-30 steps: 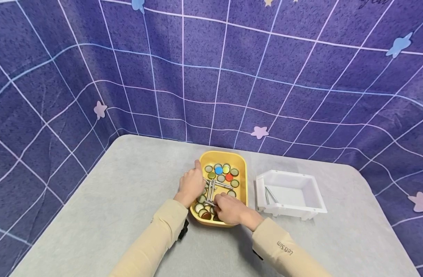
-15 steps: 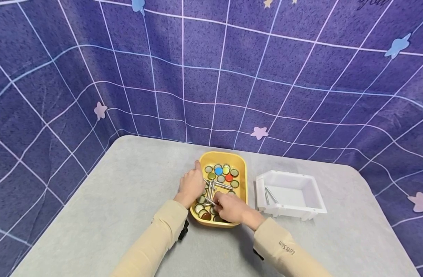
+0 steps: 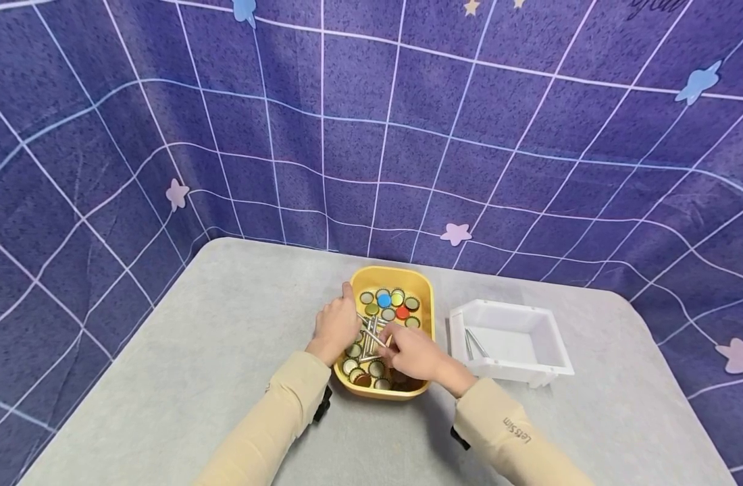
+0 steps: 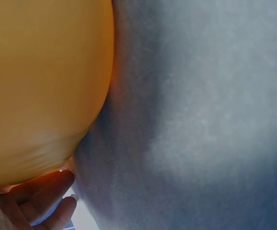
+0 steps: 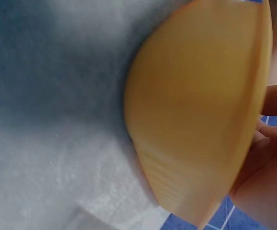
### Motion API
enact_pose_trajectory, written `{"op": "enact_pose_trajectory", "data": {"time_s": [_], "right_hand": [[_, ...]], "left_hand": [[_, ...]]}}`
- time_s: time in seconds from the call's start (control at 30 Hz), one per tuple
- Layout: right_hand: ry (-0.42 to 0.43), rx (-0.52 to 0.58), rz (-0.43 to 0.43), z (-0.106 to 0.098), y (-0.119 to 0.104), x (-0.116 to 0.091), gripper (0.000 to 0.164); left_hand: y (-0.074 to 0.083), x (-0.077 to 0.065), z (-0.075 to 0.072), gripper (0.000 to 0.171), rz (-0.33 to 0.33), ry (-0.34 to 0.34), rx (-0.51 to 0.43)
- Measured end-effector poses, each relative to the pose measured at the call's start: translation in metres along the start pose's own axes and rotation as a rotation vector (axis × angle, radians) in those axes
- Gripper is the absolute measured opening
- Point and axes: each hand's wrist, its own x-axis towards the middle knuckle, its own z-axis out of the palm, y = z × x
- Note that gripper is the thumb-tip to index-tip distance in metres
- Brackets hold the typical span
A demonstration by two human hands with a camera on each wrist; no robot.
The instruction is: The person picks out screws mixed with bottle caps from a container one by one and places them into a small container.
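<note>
While the grey table spreads beneath both arms, the yellow tray stands just right of the left hand, which grips its rim; the white bin, with two slim rods inside, stands to the right of the right hand; the right hand pinches a metal rod; other rods lie left of it in the tray; bottle caps lie ahead of that hand and nearer the person.

My left hand touched the yellow tub, fingers bent. Grey tabletop filled the right side.
</note>
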Motion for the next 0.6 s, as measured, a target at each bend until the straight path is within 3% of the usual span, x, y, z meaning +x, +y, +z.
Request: {"op": "enact_pose_trajectory", "data": {"time_s": [0.4,0.6], "right_hand": [[-0.005,0.049,-0.044,-0.02,0.006,-0.004,0.029],[-0.064,0.18,-0.023,-0.032,0.01,-0.007,0.016]], "left_hand": [[-0.001,0.001,0.001,0.068,0.002,0.001,0.008],[-0.001,0.001,0.001,0.069,0.003,-0.003,0.008]]}}
